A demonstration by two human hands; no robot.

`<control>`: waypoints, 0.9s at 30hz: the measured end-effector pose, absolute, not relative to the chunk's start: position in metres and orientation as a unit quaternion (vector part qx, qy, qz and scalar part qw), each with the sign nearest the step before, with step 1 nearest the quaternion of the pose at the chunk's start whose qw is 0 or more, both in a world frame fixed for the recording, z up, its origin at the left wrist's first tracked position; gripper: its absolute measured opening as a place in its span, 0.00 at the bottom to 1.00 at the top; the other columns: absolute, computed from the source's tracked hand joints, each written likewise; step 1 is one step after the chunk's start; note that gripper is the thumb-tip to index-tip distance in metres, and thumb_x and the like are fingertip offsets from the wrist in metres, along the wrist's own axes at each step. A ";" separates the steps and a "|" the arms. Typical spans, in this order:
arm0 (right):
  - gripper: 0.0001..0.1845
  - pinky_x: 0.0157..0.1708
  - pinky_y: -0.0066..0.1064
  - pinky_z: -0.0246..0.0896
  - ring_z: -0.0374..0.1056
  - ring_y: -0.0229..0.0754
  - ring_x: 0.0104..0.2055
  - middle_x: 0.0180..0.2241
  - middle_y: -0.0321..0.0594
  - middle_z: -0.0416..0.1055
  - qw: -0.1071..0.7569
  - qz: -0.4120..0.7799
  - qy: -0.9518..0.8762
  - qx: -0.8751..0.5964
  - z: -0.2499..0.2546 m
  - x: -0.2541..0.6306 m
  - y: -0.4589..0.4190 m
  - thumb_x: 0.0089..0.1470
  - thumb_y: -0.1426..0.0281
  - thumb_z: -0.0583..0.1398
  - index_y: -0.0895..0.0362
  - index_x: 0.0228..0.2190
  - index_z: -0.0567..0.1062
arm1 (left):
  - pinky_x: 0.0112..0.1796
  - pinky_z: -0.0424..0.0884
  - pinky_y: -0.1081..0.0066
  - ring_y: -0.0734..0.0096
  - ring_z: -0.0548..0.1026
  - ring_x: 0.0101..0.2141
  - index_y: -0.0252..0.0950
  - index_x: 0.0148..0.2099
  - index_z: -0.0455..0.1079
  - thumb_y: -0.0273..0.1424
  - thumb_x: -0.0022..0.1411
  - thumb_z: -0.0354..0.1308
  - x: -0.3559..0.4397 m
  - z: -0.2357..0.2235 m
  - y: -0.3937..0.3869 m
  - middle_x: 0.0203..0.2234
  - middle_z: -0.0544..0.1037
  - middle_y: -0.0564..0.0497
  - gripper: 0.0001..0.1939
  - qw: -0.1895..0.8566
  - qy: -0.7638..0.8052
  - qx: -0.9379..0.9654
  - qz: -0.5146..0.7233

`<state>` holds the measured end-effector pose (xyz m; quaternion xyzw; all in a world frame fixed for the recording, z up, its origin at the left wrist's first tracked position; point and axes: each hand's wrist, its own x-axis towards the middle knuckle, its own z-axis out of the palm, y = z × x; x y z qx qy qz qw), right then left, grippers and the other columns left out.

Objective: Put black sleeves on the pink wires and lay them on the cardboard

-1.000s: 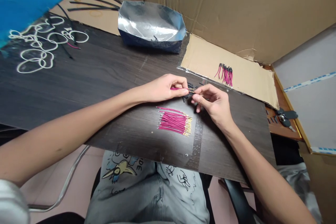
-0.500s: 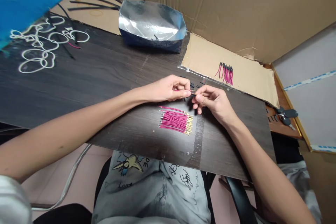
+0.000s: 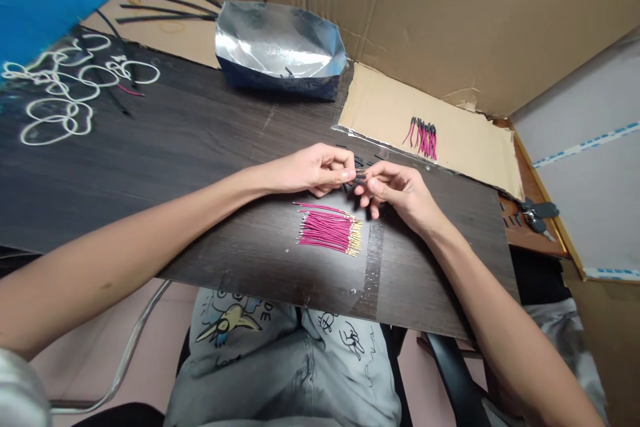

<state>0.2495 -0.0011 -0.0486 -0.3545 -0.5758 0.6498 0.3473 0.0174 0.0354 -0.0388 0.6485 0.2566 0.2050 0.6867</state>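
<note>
My left hand (image 3: 327, 172) is closed in a pinch on a thin red wire, mostly hidden by the fingers, with its metal tip pointing right. Facing it, my right hand (image 3: 400, 192) pinches a short black sleeve (image 3: 359, 180), its other fingers loosely curled. The tip and the sleeve are very close; whether they touch I cannot tell. Behind the fingertips lie several loose black sleeves (image 3: 358, 161) on the dark table. Nearer to me is a neat row of red wires (image 3: 326, 229) with gold-coloured terminals on their right ends, one wire slightly apart at the top.
Red wires with black ends (image 3: 425, 139) lie on a cardboard strip (image 3: 465, 143) at the back right. A silver-lined bag (image 3: 280, 40) stands behind my hands. White elastic loops (image 3: 57, 110) lie at the left; keys (image 3: 537, 217) are at the far right.
The view has shifted slightly, moving everything a little left. Between my fingertips, the wire's metal tip and the black sleeve show a little more clearly; both hands keep their pinch.
</note>
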 end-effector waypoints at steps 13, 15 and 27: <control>0.10 0.25 0.29 0.61 0.67 0.35 0.28 0.32 0.35 0.74 0.454 0.429 -0.641 -0.446 -0.045 0.257 0.001 0.61 0.61 0.66 0.52 0.40 0.77 | 0.20 0.55 0.77 0.82 0.56 0.18 0.36 0.32 0.64 0.40 0.68 0.61 0.016 -0.034 0.037 0.18 0.60 0.60 0.16 0.633 0.282 0.685 0.225; 0.06 0.30 0.32 0.62 0.68 0.38 0.32 0.33 0.36 0.74 0.463 0.314 -0.680 -0.475 -0.044 0.261 0.002 0.62 0.64 0.63 0.53 0.39 0.77 | 0.19 0.55 0.78 0.82 0.56 0.18 0.36 0.31 0.64 0.38 0.68 0.61 0.015 -0.034 0.038 0.18 0.60 0.60 0.16 0.630 0.288 0.684 0.228; 0.09 0.29 0.36 0.53 0.68 0.45 0.34 0.34 0.40 0.72 0.201 0.056 -0.815 -0.540 -0.046 0.252 -0.008 0.60 0.62 0.63 0.54 0.32 0.74 | 0.19 0.55 0.78 0.81 0.58 0.18 0.35 0.32 0.65 0.37 0.69 0.60 0.014 -0.036 0.038 0.16 0.62 0.60 0.15 0.578 0.300 0.727 0.218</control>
